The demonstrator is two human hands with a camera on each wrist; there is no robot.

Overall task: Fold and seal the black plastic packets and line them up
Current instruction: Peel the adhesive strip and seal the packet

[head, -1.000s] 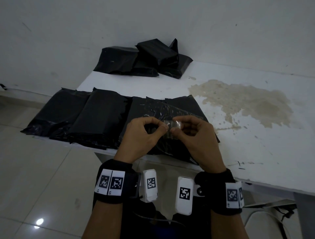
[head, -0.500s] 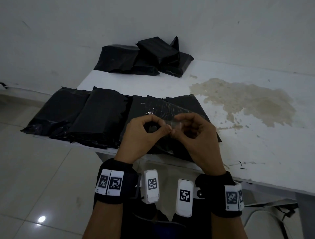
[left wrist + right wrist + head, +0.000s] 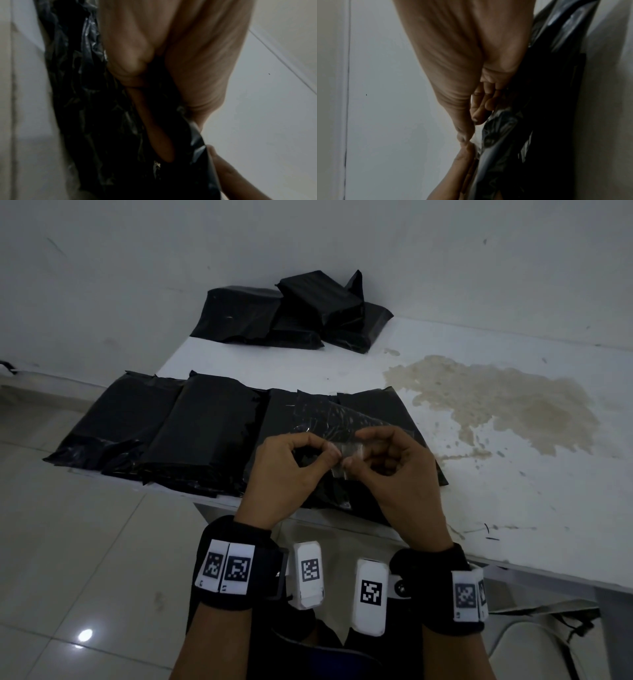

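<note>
Head view shows both hands raised just over the near edge of the desk (image 3: 513, 508), working at one packet (image 3: 376, 412) that lies at the right end of a row. The left hand (image 3: 284, 474) has thumb and forefinger pinched together on a small clear strip (image 3: 347, 451), seemingly the seal's peel-off liner; the right hand (image 3: 400, 474) pinches the same strip from the other side, fingertips nearly meeting.

As for progress, I'd judge it partway. Two more black packets (image 3: 164, 426) lie side by side to the left of the one in hand, looking folded and lined up. A loose pile of packets (image 3: 284, 313) sits at the far edge against the wall (image 3: 308, 241), apparently waiting their turn. The current one seems not yet sealed, with its flap loose under the fingers.

The row overhangs the desk's near edge on the left, so a nudge could slide a packet to the tiled floor (image 3: 68, 559). To the right the desk is open, marked only by a brown stain (image 3: 496, 402), giving room for the row to grow that way.
</note>
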